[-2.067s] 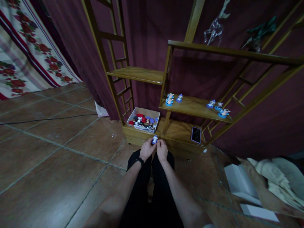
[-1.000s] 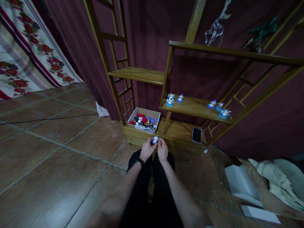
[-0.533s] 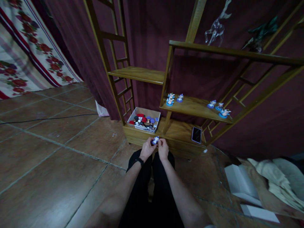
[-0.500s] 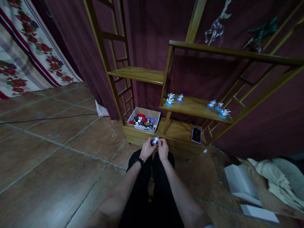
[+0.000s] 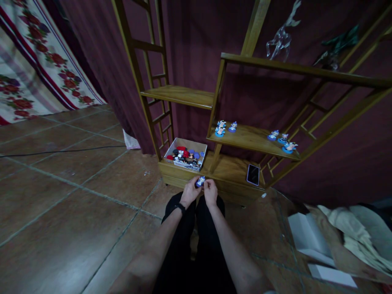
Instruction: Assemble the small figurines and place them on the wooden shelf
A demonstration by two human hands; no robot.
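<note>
Between my two hands, in front of the low shelf unit, is a small purple-and-white toy figurine (image 5: 200, 181). My left hand (image 5: 190, 192), with a dark band at the wrist, grips it from the left side. The fingers of my right hand (image 5: 210, 192) are pinched together at its right edge; the exact contact is too small to see. Just beyond, an open box (image 5: 185, 165) holds several red, purple, black and white figurines (image 5: 182, 152). On the middle shelf stand more figurines on round bases, among them a purple one (image 5: 232, 127) and a blue-and-white one (image 5: 289, 147).
The wooden shelf unit (image 5: 180, 97) fills the space ahead. A phone (image 5: 253, 174) lies on its bottom board. Higher up stands a clear deer ornament (image 5: 280, 41). White boxes (image 5: 309, 237) and cloth lie on the right; a black cable (image 5: 61, 152) crosses the tiled floor on the left.
The figurine has tilted slightly between my fingers. Both hands stay in nearly the same place, and the view has shifted a little.
</note>
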